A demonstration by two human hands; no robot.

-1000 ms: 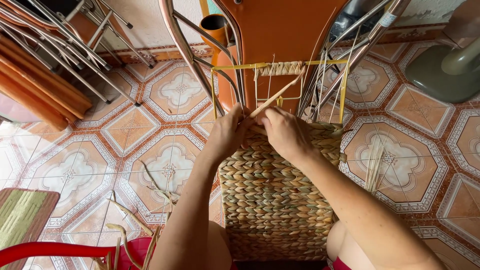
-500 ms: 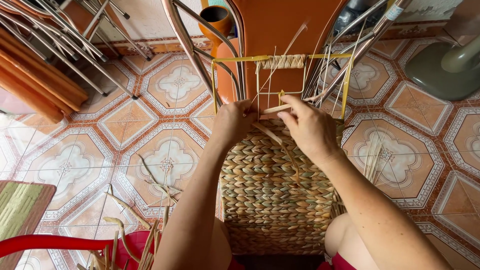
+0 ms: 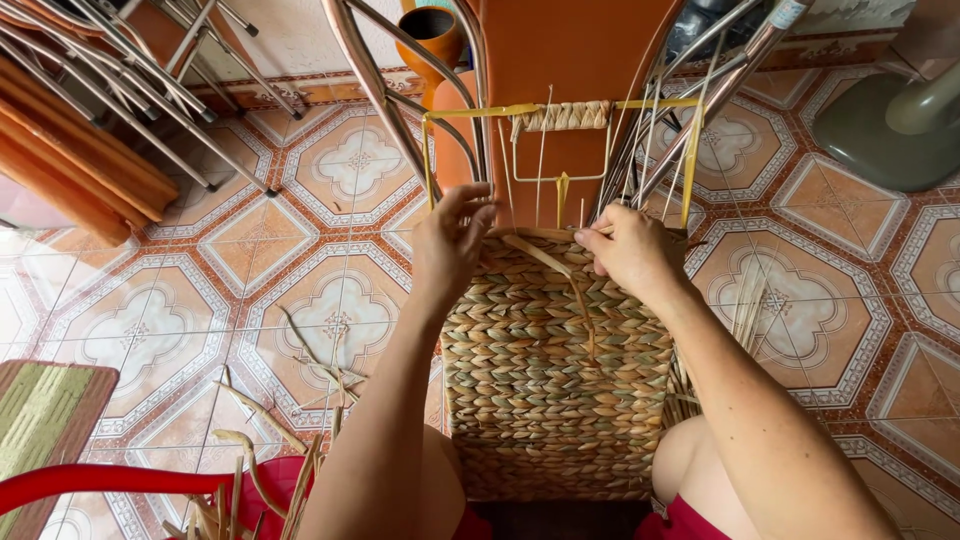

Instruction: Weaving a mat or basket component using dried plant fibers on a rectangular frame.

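Down near the person's knees, a woven panel [image 3: 545, 370] of braided straw-coloured fibre is lying over the lap and stretching away toward a yellow wire frame [image 3: 560, 107], where its far edge is ending in loose upright stakes. At that far edge both hands are working. The left hand [image 3: 452, 240] is hovering over the left corner, its fingers [image 3: 470, 205] curled but spread, gripping nothing that can be made out. The right hand [image 3: 628, 248] is pinching a flat pale strand [image 3: 537, 255] between thumb and forefinger; the strand is slanting down to the left across the top rows. Judging from this, the strand could be slipping out of the pinch or kinking if it is pulled too hard across the stakes, and the thin stakes could be bending aside, leaving a gap in the row. Loose straw pieces [image 3: 320, 360] are lying on the patterned tile floor [image 3: 130, 330] to the left, beside a red plastic rim [image 3: 100, 480]. Farther off, metal chair legs [image 3: 170, 120] are crossing the far left.
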